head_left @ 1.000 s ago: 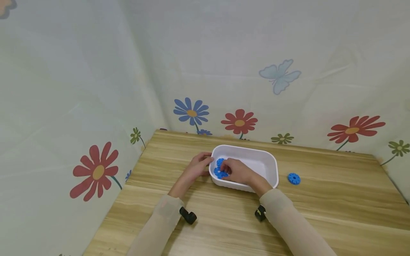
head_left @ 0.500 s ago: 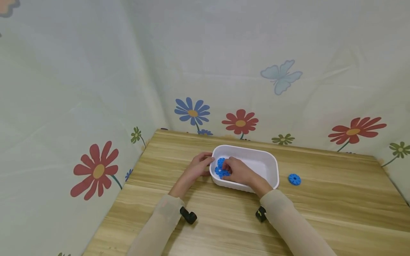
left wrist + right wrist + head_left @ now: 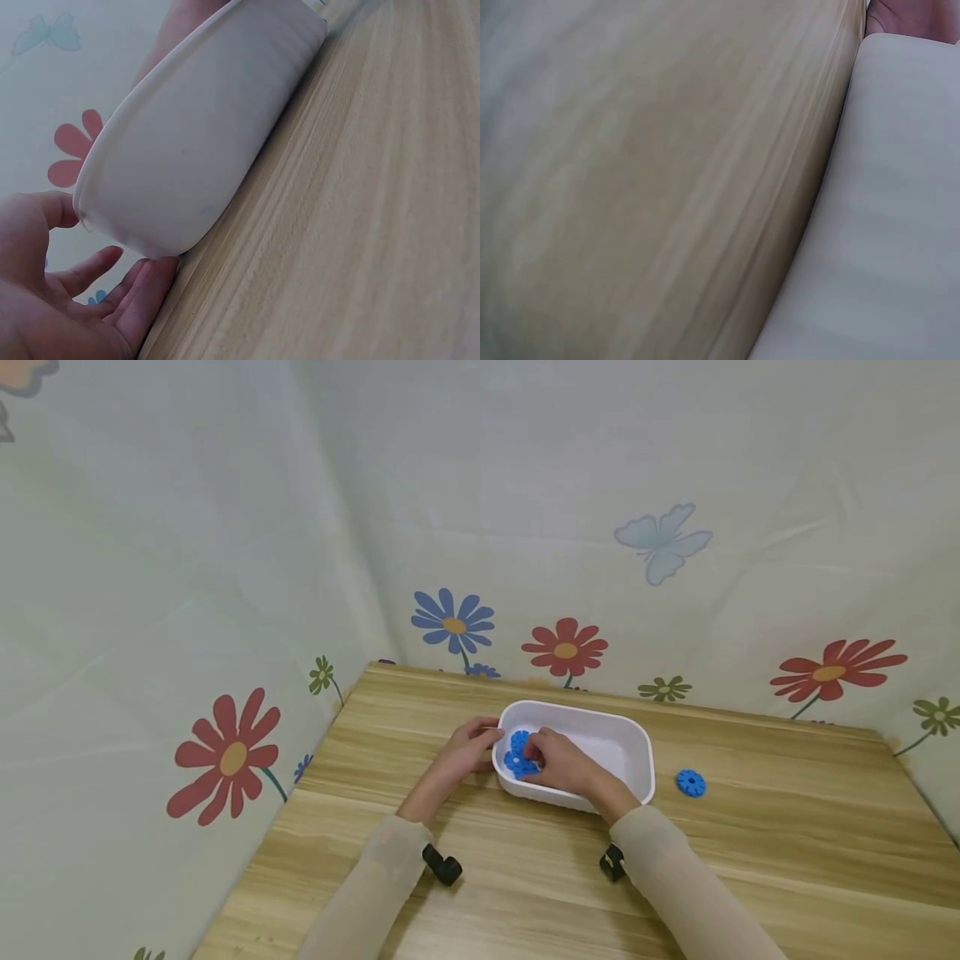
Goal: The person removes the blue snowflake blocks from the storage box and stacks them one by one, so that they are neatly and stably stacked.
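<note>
A white plastic bin (image 3: 611,758) stands on the wooden table. My left hand (image 3: 465,750) rests against its left end. In the left wrist view the thumb touches the rim, and the fairly straight fingertips (image 3: 154,289) meet the outer wall low down by the tabletop. My right hand (image 3: 564,764) reaches into the bin, its fingers bent; they appear to pinch a blue notched snowflake disc (image 3: 514,762) at the left end. Another blue disc (image 3: 520,741) lies just behind it. The right wrist view shows mostly the bin's outer wall (image 3: 885,202), with the right fingers hidden.
One more blue notched disc (image 3: 691,782) lies on the wooden table (image 3: 787,827), right of the bin. A pale cloth backdrop (image 3: 510,552) printed with flowers and a butterfly rises behind the table and along its left side. Each wrist carries a small black camera (image 3: 442,866).
The head view has shifted very slightly. My right fingers move only a little over the blue discs; the left hand, the bin and the loose disc keep their places.
</note>
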Motion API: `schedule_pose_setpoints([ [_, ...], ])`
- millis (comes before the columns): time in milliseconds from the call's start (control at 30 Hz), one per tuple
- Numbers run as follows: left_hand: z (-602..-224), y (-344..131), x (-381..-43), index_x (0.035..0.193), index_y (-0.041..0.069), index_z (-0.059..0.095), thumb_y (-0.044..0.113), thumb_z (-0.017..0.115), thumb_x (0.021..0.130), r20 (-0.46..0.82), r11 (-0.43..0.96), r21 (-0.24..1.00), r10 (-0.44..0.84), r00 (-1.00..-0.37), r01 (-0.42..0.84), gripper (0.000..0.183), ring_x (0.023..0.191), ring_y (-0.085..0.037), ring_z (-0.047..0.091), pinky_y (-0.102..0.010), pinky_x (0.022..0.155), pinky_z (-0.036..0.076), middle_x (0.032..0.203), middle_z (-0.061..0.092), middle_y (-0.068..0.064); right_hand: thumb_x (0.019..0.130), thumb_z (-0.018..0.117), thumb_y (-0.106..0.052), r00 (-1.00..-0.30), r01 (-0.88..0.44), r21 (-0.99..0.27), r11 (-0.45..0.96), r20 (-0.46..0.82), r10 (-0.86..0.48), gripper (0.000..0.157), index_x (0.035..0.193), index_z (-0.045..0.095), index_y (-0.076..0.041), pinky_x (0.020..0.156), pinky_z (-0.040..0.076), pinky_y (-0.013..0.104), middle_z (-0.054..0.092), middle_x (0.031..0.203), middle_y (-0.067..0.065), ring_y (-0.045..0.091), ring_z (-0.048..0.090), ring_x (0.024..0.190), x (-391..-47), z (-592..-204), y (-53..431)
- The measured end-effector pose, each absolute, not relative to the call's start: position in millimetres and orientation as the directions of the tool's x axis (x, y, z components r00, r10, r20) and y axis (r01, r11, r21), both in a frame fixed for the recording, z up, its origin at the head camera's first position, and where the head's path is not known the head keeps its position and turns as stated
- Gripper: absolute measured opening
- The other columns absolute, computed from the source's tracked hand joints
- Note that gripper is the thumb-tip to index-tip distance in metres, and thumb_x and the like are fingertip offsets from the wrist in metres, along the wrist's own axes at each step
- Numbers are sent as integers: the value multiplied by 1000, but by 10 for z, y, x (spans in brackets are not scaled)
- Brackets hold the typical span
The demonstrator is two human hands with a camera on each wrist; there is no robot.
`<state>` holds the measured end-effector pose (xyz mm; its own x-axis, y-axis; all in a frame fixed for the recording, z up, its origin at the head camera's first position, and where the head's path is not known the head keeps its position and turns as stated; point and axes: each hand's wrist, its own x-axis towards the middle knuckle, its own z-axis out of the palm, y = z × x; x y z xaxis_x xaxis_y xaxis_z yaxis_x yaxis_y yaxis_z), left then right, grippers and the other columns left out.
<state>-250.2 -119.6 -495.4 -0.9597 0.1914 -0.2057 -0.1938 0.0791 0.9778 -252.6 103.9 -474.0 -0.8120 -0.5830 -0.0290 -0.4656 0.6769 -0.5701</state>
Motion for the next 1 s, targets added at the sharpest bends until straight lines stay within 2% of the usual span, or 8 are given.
schedule_pose_setpoints([
  [367,-4942,-1197,-2504,145,7,58,32,64,106,-200,72,979,193,-961,-189,47,118,-28,66,-40,88,64,141,60,-18,87,89,-26,-801,-489,-572,659,-5,-599,38,107,67,-4,88,55,36,61,95,2,16,56,86,-2547,-4760,1051],
  [667,-4966,-1199,-2498,145,7,58,33,63,107,-206,82,978,190,-960,-193,47,120,-27,65,-40,89,63,141,60,-16,88,87,-27,-855,-405,-629,663,5,-518,37,110,66,-6,87,55,35,62,96,2,17,57,89,-2552,-4759,1063],
  [1000,-4957,-1182,-2493,146,7,57,33,62,107,-199,104,978,192,-961,-182,46,116,-27,67,-39,88,64,138,61,-15,90,84,-25,-892,-383,-671,635,90,-443,37,113,64,-5,81,54,35,63,99,8,27,58,93,-2509,-4444,1309],
])
